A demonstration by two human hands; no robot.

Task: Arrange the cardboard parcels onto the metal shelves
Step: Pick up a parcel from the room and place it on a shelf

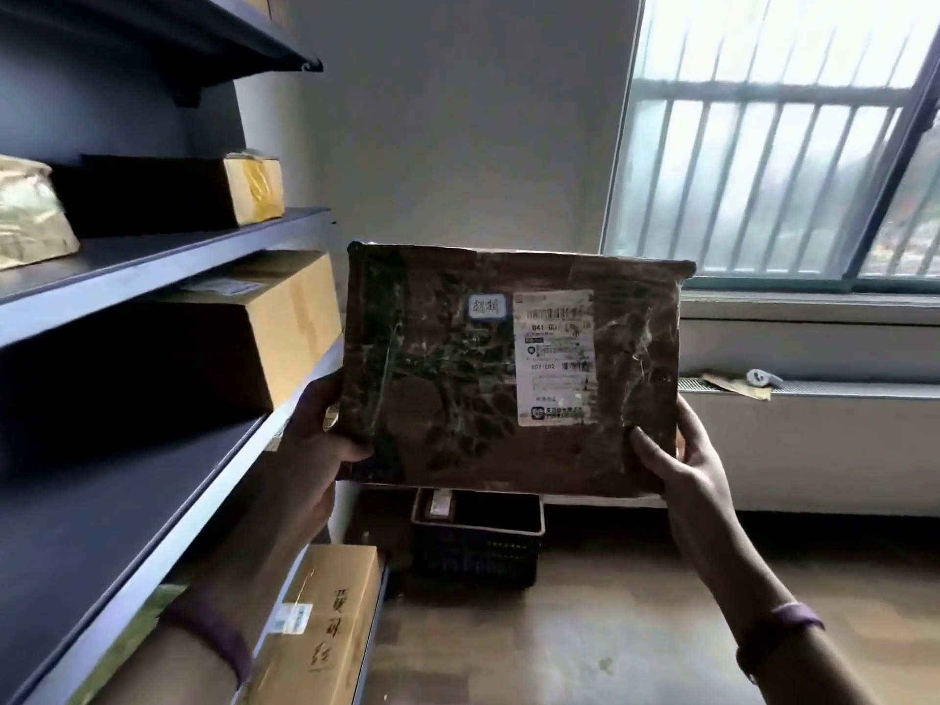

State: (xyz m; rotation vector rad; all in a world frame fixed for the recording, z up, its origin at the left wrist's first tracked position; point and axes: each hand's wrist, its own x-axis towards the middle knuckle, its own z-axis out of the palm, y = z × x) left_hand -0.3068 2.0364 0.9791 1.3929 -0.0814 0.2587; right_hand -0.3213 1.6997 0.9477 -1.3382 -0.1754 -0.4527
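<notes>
Shelving (152,277) fills the left side, and we start there because it shows how far the job has got. A crinkled foil-coloured parcel (30,211) and a small taped box (254,188) sit well apart on one tier. A larger cardboard box (290,318) stands at the front corner of the tier below, and a long box (325,618) with handwritten characters lies on a low tier near the floor. By our count four parcels are shelved, so we judge the task partly done. Moving right, the left hand (320,440) grips the lower left corner of a flat brown parcel (458,368), thumb curled over its taped front and fingers hidden behind. The parcel is upright in the air just beside the shelf end, its white label facing us, and it rests on no tier, so placing it is the step in hand. Below it, a dark basket (478,541) stands on the floor. Something labelled seems to lie inside, but the basket is too dim for us to say how many parcels remain. Further right, the right hand (676,465) clasps the lower right corner — thumb pressed on the front, fingers wrapped round the edge. Both hands are closed firmly on the one parcel, and the window (763,145) is bright behind.
</notes>
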